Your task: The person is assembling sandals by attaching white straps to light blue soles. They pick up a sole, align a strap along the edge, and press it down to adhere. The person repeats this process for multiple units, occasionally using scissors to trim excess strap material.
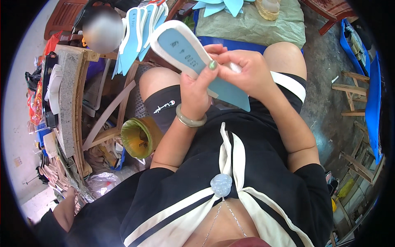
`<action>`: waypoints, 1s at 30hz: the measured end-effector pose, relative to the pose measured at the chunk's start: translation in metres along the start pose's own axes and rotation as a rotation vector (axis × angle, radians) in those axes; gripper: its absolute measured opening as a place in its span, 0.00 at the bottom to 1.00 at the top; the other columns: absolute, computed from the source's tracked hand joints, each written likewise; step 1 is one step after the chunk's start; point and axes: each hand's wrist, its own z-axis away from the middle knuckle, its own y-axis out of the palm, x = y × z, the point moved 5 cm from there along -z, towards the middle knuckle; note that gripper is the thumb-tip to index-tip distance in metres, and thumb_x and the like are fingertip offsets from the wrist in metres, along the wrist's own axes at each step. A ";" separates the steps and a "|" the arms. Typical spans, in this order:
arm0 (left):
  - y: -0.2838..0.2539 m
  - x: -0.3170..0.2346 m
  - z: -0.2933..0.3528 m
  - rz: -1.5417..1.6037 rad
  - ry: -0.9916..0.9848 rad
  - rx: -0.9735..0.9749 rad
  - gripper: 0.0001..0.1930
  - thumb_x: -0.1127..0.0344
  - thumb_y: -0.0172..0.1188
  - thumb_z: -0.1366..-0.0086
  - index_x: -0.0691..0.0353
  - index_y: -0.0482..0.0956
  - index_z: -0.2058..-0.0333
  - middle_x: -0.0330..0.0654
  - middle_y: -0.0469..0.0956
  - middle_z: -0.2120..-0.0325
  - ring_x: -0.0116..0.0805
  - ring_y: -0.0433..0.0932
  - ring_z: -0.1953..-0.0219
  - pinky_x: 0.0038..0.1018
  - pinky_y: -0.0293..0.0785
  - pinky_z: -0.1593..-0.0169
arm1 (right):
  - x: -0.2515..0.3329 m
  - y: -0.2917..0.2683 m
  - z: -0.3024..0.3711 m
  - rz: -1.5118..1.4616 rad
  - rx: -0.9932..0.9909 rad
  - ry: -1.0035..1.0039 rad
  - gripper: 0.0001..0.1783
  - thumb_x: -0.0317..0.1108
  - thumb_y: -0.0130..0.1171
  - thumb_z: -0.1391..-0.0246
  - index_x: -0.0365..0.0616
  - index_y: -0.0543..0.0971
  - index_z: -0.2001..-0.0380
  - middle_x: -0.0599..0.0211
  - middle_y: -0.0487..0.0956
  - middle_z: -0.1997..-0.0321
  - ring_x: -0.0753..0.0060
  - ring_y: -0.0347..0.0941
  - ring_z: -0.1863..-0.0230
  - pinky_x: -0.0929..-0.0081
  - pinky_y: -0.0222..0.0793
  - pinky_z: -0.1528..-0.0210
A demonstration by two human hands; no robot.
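Both hands (222,78) w/ flat blue-white insole (185,51)

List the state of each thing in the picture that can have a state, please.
Blue shoe insole: held up in both hands, white rim partly attached.
Left hand: gripping the insole from below.
Right hand: pinching the insole's edge.
Green bucket: tipped on its side, mouth open.
Stack of blue insoles: standing on edge.
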 end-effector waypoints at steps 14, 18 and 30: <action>-0.006 -0.009 -0.002 0.161 -0.021 -0.080 0.10 0.65 0.55 0.34 0.66 0.71 0.59 0.48 0.78 0.66 0.42 0.79 0.59 0.37 0.77 0.54 | -0.033 -0.014 0.025 -0.635 -0.081 0.460 0.11 0.34 0.61 0.45 0.38 0.82 0.64 0.76 0.77 0.76 0.91 0.62 0.79 0.90 0.57 0.76; -0.010 -0.014 -0.006 0.168 -0.013 -0.085 0.10 0.65 0.55 0.34 0.66 0.71 0.60 0.48 0.78 0.66 0.41 0.79 0.60 0.37 0.77 0.54 | -0.041 -0.016 0.025 -0.632 -0.093 0.389 0.10 0.33 0.60 0.45 0.37 0.82 0.64 0.76 0.77 0.76 0.91 0.61 0.79 0.90 0.57 0.76; -0.006 -0.013 0.000 0.036 -0.064 -0.084 0.12 0.64 0.57 0.35 0.67 0.72 0.60 0.49 0.79 0.67 0.40 0.80 0.61 0.32 0.78 0.57 | -0.034 -0.014 0.019 -0.316 -0.007 0.299 0.08 0.32 0.62 0.49 0.38 0.84 0.69 0.76 0.76 0.74 0.83 0.71 0.71 0.84 0.65 0.66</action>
